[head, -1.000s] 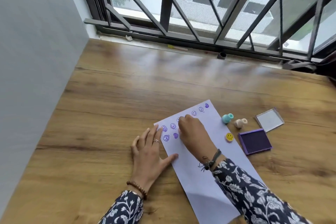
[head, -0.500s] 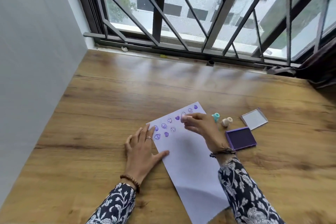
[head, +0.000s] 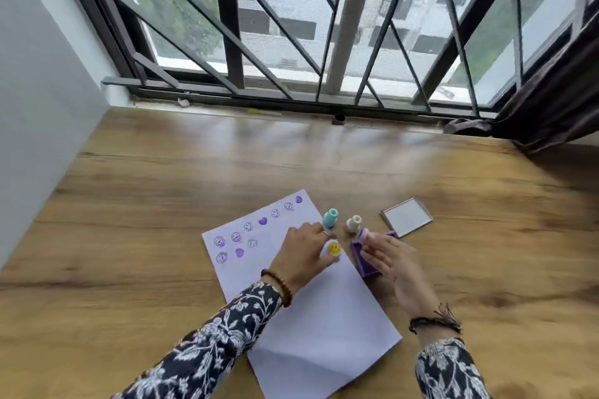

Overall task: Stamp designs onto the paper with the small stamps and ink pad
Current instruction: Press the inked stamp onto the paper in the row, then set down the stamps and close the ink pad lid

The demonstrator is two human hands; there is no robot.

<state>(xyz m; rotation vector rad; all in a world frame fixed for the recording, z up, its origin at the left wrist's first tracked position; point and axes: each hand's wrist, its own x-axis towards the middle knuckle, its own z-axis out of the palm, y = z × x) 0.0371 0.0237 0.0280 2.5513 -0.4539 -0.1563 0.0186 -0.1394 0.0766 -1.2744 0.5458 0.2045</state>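
Observation:
A white paper sheet (head: 311, 311) lies on the wooden table (head: 162, 204); purple smiley and heart prints fill its far left part. My right hand (head: 392, 264) is shut on a small lilac stamp (head: 364, 233) and holds it over the purple ink pad (head: 361, 257), which the hand mostly hides. My left hand (head: 303, 254) rests on the paper with fingers apart. Its fingertips are next to a yellow smiley stamp (head: 334, 249) and a teal stamp (head: 330, 217). A cream stamp (head: 353, 223) stands just beyond the pad.
The ink pad's clear lid (head: 406, 217) lies on the table to the right of the stamps. A grey wall (head: 39, 107) bounds the table on the left. A barred window (head: 324, 42) runs along the far edge, with a dark curtain (head: 551, 100) at the right.
My right hand has left the paper and carried the stamp right to the ink pad. My left hand has slid right across the sheet toward the loose stamps. The camera has tilted up.

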